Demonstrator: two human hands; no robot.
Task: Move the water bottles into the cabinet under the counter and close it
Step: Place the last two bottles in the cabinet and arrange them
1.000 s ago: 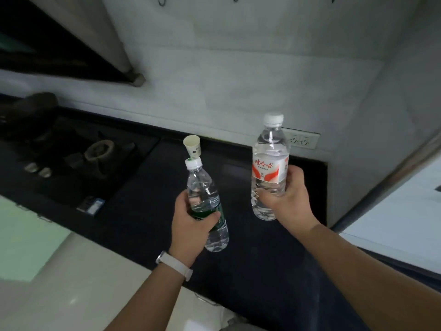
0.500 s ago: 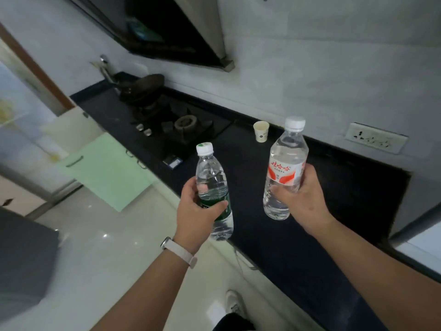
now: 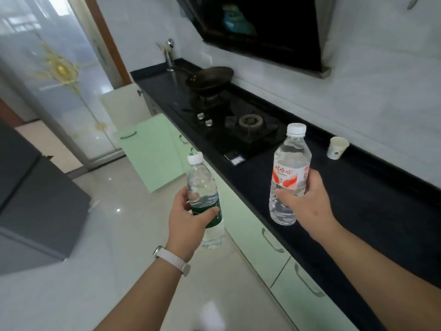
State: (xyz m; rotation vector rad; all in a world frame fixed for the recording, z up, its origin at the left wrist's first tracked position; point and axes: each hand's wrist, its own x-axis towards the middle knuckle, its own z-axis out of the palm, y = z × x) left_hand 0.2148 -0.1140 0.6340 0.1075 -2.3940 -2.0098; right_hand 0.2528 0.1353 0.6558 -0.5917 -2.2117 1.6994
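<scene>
- Head view: the left hand (image 3: 188, 218) wraps round the green bottle (image 3: 202, 187), thumb lying across its dark green label. It holds the bottle upright in the air over the floor (image 3: 107, 223), just out from the counter (image 3: 358, 199) edge.
- The right hand (image 3: 307, 201) grips the red bottle (image 3: 290, 168) by its lower half, fingers curled just under the red-and-white label. This bottle hangs upright above the front part of the counter.
- Both bottles are clear, ribbed plastic with white screw caps and water inside. They are held apart, not touching.
- A white band (image 3: 171, 259) circles the left wrist.
- The counter is a long black slab with a dull sheen. Its straight front edge runs from near right to far left.
- Beneath it sit flat, pale green doors (image 3: 253, 232) with thin curved metal handles, and the near ones are shut.
- Further along, an open door (image 3: 150, 151) of the same green stands swung out over the floor. What lies behind it cannot be seen.
- A black glass hob (image 3: 229, 139) is set flush in the counter, with a round burner and two silvery knobs. A dark round pan (image 3: 210, 78) rests on its far burner.
- A white paper cup (image 3: 337, 148) stands near the wall, beyond the red bottle and apart from it.
- The floor is glossy pale tile. There is open room between the doors and a grey boxy unit (image 3: 35, 204) on the left.
</scene>
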